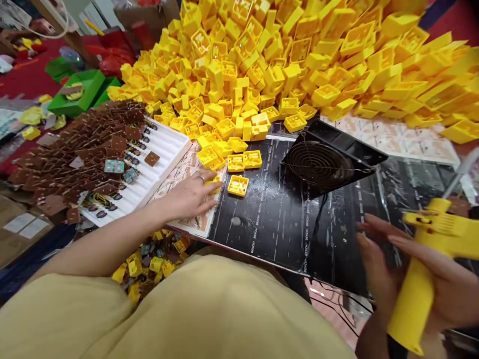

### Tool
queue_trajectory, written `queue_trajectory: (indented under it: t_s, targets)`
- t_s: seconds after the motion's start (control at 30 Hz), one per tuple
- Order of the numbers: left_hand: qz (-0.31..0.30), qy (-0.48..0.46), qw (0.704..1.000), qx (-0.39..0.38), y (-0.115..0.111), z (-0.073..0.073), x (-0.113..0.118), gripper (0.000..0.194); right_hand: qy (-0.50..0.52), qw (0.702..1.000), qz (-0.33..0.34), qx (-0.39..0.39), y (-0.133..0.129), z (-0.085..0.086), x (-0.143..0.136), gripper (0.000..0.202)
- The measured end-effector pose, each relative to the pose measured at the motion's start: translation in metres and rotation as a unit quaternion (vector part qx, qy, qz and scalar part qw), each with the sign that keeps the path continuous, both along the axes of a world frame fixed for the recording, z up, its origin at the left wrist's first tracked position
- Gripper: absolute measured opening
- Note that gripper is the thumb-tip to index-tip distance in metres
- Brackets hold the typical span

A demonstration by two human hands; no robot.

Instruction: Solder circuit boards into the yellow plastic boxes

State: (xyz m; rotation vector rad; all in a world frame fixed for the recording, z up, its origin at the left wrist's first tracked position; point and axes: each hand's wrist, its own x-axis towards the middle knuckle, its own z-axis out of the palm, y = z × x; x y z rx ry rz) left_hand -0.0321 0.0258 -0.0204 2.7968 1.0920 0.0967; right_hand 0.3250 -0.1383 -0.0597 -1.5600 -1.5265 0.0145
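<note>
My left hand reaches over the table's left part, fingers spread, with a small yellow plastic case partly hidden under the fingertips. Whether the fingers grip that case is unclear. Just right of them lies another open yellow case, its hollow side up, and behind it sit two more cases side by side. At the right edge, my right hand is closed around the handle of a yellow hot glue gun. A whitish glue stick sticks up from the gun. The gun's nozzle is out of view.
A huge heap of yellow cases fills the back. A black fan with a round grille lies on the black table covering. Wired brown circuit boards pile on a white ribbed tray at left. A green box stands behind.
</note>
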Motion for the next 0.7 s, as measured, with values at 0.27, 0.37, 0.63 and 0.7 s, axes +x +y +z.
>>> queue_trajectory:
  t_s: [0.27, 0.37, 0.63, 0.7]
  targets:
    - [0.098, -0.299, 0.908, -0.278, -0.020, -0.026, 0.011, 0.036, -0.131, 0.954, 0.270, 0.011, 0.084, 0.015, -0.072, 0.028]
    - [0.102, -0.263, 0.929, -0.242, -0.022, -0.023, 0.008, 0.030, -0.155, 0.939, 0.307, -0.013, 0.115, 0.006, -0.090, 0.025]
    - [0.012, -0.177, 0.984, 0.004, -0.057, -0.024, 0.030, 0.048, -0.197, 0.936, 0.285, -0.066, 0.132, -0.004, -0.105, 0.029]
    - [0.007, -0.131, 0.991, 0.038, -0.061, -0.028, 0.041, 0.050, -0.227, 0.943, 0.239, -0.052, 0.123, 0.001, -0.101, 0.024]
